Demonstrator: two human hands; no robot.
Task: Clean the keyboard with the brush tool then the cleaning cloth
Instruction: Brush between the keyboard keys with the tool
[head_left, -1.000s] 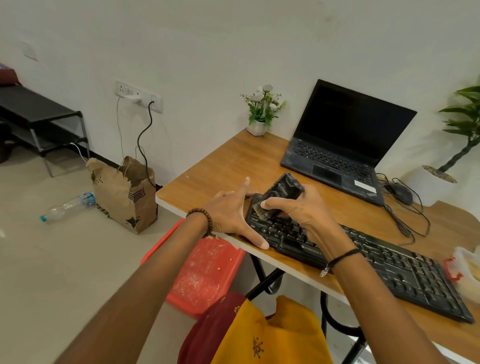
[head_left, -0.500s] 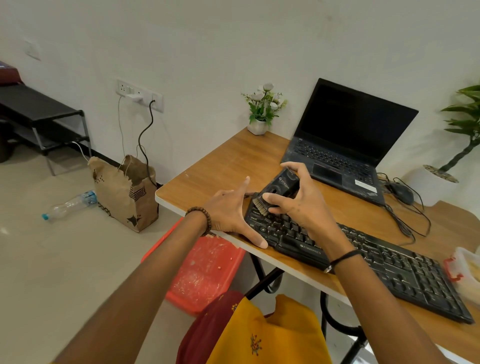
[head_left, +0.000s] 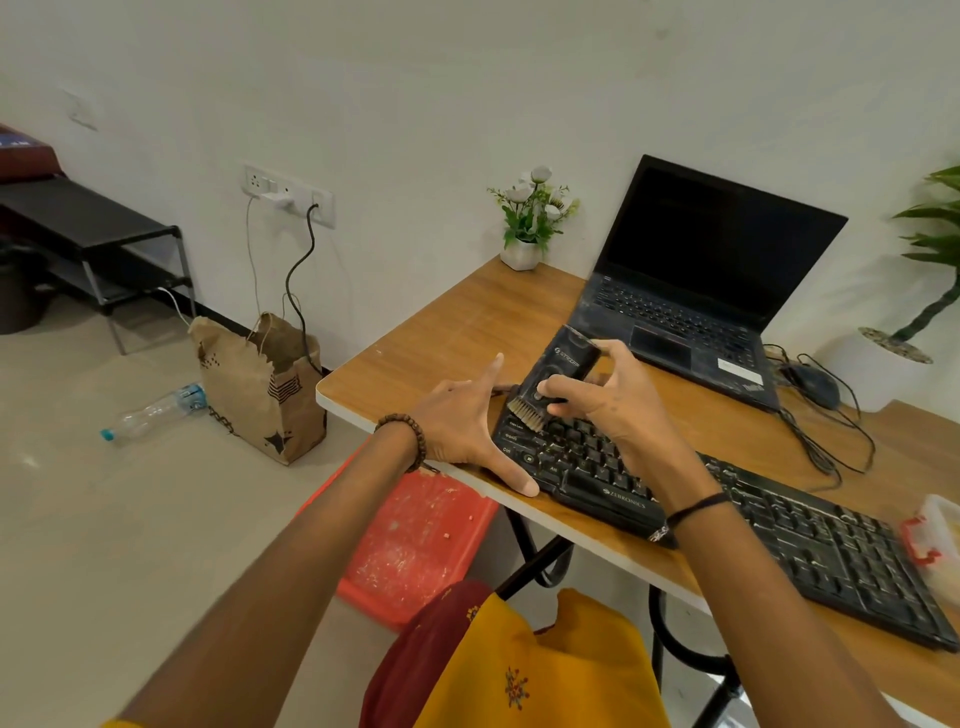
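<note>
Item: brush, black body with pale bristles, is being gripped by the right hand, whose fingers and thumb are being curled round it. It is being held tilted, bristles down, with the bristles being pressed against the keys at the left end of the keyboard. The keyboard, black, is being borne along the front edge of the wooden desk. The left hand is being held open, with straight, spread fingers; it is being rested on the desk corner, just beside the keyboard's left end. Also being carried by the desk: an open laptop with a dark screen, a mouse beside it, a small flower pot at the wall, and a container at the right edge. On the floor are being kept a paper bag, a plastic bottle and a red tray.
</note>
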